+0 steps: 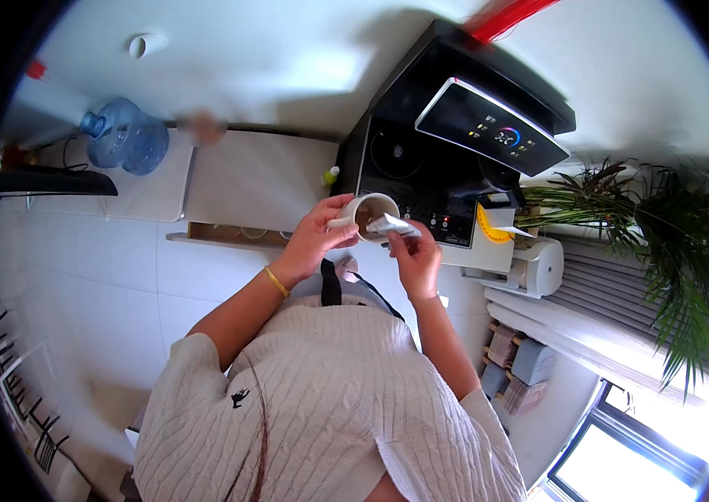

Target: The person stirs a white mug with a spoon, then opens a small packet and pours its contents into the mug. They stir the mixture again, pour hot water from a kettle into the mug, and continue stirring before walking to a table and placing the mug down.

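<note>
My left hand (320, 235) grips a white mug (374, 204) by its handle side, with the mouth tilted up towards me. Brown stuff shows on the inside of the mug; I cannot tell whether it is liquid or powder. Between the fingers of my right hand (418, 257) is a small whitish sachet (392, 224), pinched over the mug's right rim. One end of the sachet reaches over the opening. Both hands are held up in front of my body, near the front edge of the black cooktop (392, 182).
A black range hood (492, 125) with a lit panel overhangs the cooktop. Left along the counter (254, 169) stand a small green bottle (330, 176) and a large blue water bottle (128, 138). An open drawer (229, 235) juts out below. Leafy plants (662, 219) spread at the right.
</note>
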A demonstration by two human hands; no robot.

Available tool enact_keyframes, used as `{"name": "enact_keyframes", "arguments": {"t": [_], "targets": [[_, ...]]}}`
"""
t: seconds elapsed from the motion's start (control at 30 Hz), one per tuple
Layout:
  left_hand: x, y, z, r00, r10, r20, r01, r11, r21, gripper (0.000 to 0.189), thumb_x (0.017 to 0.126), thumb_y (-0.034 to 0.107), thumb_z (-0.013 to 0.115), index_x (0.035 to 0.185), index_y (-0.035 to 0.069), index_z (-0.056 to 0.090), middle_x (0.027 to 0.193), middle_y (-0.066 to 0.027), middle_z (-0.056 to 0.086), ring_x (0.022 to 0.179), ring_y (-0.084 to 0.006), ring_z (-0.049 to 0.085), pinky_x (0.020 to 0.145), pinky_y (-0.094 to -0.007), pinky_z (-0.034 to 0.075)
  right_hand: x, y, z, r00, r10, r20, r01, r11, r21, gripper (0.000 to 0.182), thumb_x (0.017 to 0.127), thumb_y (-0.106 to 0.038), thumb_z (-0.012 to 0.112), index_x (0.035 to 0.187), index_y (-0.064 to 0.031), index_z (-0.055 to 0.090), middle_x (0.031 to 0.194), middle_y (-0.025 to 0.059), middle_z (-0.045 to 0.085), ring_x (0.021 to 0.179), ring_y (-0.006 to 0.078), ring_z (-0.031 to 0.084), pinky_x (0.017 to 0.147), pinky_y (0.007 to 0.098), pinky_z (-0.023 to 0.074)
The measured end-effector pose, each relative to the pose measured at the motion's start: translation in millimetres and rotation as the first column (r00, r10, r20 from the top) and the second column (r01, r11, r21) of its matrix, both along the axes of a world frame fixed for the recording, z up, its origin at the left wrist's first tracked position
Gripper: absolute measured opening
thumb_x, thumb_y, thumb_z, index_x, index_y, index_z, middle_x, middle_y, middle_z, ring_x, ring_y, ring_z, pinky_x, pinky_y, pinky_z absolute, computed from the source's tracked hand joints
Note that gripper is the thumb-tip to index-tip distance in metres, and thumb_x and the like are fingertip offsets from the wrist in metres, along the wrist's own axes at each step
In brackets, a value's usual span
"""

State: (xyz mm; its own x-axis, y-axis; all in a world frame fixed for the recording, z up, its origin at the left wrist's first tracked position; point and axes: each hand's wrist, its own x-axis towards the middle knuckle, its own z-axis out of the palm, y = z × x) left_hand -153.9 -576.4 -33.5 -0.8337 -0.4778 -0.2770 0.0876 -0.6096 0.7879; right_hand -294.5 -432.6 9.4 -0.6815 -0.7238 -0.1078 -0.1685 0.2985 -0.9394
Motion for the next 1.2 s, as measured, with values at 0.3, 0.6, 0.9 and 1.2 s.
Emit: {"name": "enact_keyframes", "arguments": {"t": [0.3,0.6,0.9,1.2], "targets": [[2,0,2,1.0,0.016,0.011,-0.017,0.999,0.047,0.02,0.09,0.012,0.067,0.104,-0.002,0.065,0.14,-0.006,0.038,0.117,-0.0197,0.054,0.091,-0.0319,0.055,10,-9,41,0.996,0.086,-0.014,-0.085,0.93,-0.357,0.02,0.086,0.006,0.064,0.103,-0.0028,0.057,0.098,0.0121,0.068,0.071,0.0089,0.061,0.059,0.0217,0.0511],[-1,-4,-1,1.0,0.011,0.027,-0.012,0.998,0.057,0.012,0.092,0.01,0.062,0.097,-0.001,0.062,0.145,-0.0041,0.037,0.117,-0.0196,0.055,0.094,-0.0369,0.054,12,-9,50,0.991,0.131,-0.02,-0.127,0.896,-0.426,0.021,0.085,0.012,0.06,0.099,-0.0022,0.053,0.108,0.0173,0.066,0.071,0.0121,0.063,0.061,0.024,0.0543],[0,0,-6,0.998,0.041,0.037,-0.042,0.999,0.033,0.016,0.09,0.01,0.066,0.102,-0.001,0.064,0.14,-0.006,0.038,0.117,-0.0206,0.054,0.091,-0.0329,0.055,10,0,19,0.972,0.115,0.205,-0.038,0.939,-0.343,0.025,0.082,0.015,0.058,0.099,-0.0024,0.053,0.107,0.0137,0.066,0.089,0.0162,0.065,0.069,0.0264,0.0562],[-6,1,-6,0.999,0.031,0.005,-0.031,0.999,-0.015,0.015,0.089,0.01,0.067,0.1,-0.001,0.065,0.14,-0.006,0.039,0.116,-0.0208,0.055,0.091,-0.0335,0.055,-6,-1,1,0.993,0.002,0.115,0.017,0.986,-0.167,0.021,0.083,0.008,0.067,0.097,-0.0026,0.056,0.103,0.0099,0.067,0.072,0.0094,0.062,0.063,0.0221,0.0506]]}}
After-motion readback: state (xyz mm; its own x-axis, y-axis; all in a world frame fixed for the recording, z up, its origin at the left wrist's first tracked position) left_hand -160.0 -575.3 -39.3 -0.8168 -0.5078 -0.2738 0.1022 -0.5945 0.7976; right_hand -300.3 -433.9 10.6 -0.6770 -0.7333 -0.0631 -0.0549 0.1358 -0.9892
